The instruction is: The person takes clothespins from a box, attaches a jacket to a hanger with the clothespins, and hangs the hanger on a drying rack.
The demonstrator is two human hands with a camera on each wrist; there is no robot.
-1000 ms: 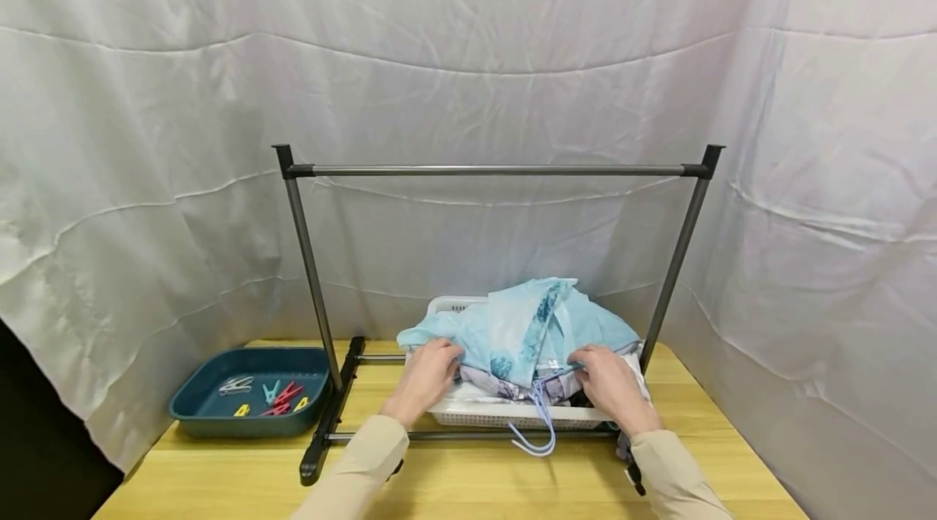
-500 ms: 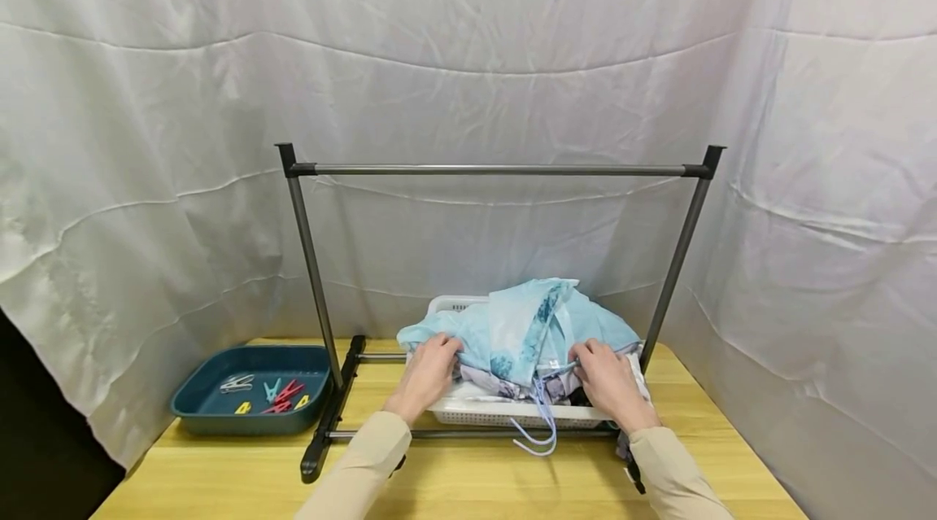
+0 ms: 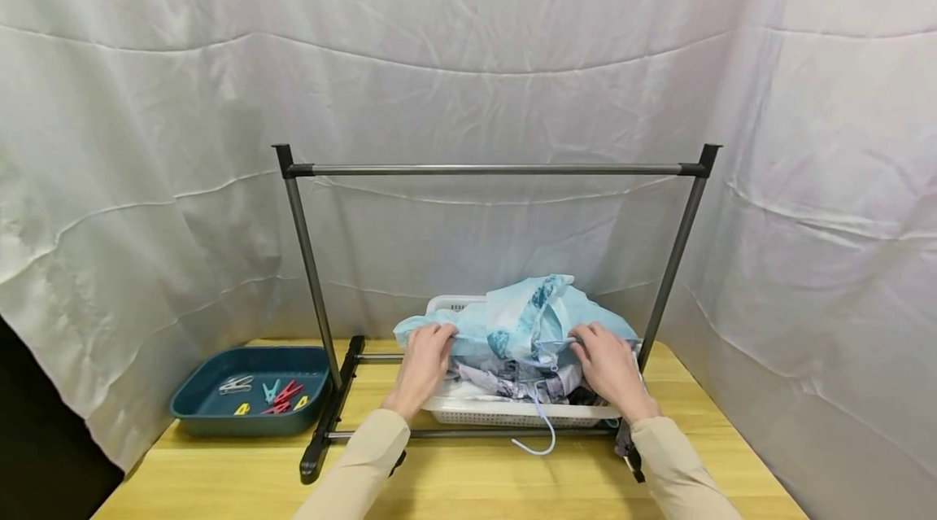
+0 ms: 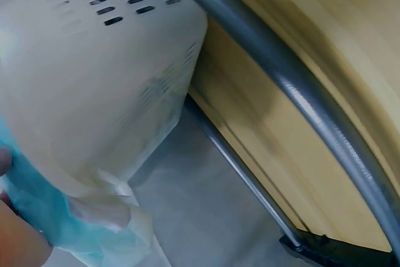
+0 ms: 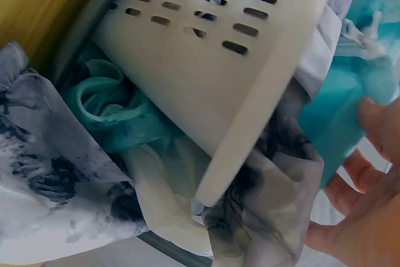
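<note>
Two hands worked at the front of a white slotted basket [image 3: 505, 414] that sat on the yellow worktop [image 3: 468, 479], between the feet of a grey drying rack [image 3: 483, 170]. The left hand [image 3: 423, 361] pinched the left edge of a pale blue printed garment [image 3: 512, 321], fingers curled over the cloth; the right hand [image 3: 607, 369] gripped the same garment near its right side, fingers bent round the fabric. Held apart like that, the hands probably kept the cloth spread and raised off the heap, so that it came free of the grey-patterned pieces [image 3: 512, 380] beneath. The blue garment lay on top of the basket's pile, bunched high at the middle. A light blue hanger hook [image 3: 538, 434] dangled over the basket's front wall, likely caught in the clothes. The right wrist view showed more patterned cloth [image 5: 56, 173] spilling over the basket's side. Well to the left stood a teal tray [image 3: 220, 414] with coloured pegs [image 3: 278, 398].
</note>
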